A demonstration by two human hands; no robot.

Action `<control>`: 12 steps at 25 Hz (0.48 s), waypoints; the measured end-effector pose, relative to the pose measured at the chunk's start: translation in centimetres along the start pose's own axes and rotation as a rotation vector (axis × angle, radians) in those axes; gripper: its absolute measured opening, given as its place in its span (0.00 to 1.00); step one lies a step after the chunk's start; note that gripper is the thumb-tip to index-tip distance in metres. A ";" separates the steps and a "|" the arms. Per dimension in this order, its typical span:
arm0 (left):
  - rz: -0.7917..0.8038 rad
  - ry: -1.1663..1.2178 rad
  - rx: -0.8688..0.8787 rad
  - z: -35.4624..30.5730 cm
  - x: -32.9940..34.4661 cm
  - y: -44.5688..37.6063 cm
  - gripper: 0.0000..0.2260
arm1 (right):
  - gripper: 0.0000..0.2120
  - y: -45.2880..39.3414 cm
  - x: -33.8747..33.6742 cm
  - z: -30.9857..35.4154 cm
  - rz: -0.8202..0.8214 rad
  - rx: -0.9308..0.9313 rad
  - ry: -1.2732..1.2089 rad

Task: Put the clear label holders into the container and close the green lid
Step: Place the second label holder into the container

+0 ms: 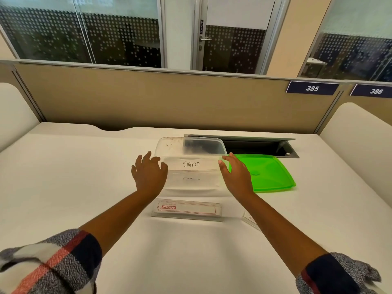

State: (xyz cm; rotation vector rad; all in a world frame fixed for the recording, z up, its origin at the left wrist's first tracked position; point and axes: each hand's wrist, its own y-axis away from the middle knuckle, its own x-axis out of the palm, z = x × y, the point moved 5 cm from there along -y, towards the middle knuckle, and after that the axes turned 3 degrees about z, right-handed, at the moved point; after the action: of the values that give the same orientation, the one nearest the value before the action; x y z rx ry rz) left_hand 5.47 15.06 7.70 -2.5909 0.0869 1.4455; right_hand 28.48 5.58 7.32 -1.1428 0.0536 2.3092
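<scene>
Nearest me, my plaid flannel sleeves (48, 266) frame the white desk (84, 177). Just ahead lies a clear acrylic label holder with a red-bordered GEMSON card (186, 209), flat on the desk and not yet packed. To its right, partly under my right forearm, the corner of another clear holder (250, 221) shows; I cannot tell much more of it.

Beyond those sits the clear rectangular plastic container (191, 149), open on top. Inside it are at least two holders: the one marked SIGMA (191, 164) and, nearer me, one with fainter writing (191, 179) I cannot read. My left hand (148, 172) is at the container's left side, fingers spread and loose, holding nothing. My right hand (235, 172) is at the right side, fingers extended, also empty; whether either palm actually touches the wall I cannot say. Right of my right hand lies the translucent green lid (269, 172), flat on the desk and just beside the container. Farther back is the dark cable tray slot (254, 145) and the beige partition (169, 98).

I judge the loading is midway. Next I should pick up the GEMSON holder by its long edges, lay it in flat, then the right one, before lifting the lid.
</scene>
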 end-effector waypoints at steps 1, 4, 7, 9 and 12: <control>-0.033 0.025 0.005 0.3 -0.1 0.9 0.17 | 0.17 0.8 -0.2 -0.1 -0.005 -0.032 0.002; -0.114 0.081 -0.004 1.5 -0.4 3.7 0.16 | 0.18 3.7 -0.5 0.0 -0.004 -0.117 0.037; -0.160 0.152 -0.043 3.5 0.0 6.9 0.15 | 0.30 7.5 -0.1 0.2 -0.024 -0.239 0.062; -0.127 0.136 -0.076 5.1 1.0 8.8 0.15 | 0.33 9.5 0.5 -0.3 0.002 -0.294 0.091; -0.037 0.149 -0.143 6.8 2.5 10.2 0.17 | 0.30 10.8 1.6 -1.6 0.048 -0.282 0.112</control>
State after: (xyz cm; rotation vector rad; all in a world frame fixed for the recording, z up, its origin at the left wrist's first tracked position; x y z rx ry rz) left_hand -0.27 6.34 0.83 -2.7970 -0.0468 1.2891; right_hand 23.53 -3.23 2.89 -1.4236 -0.2112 2.3452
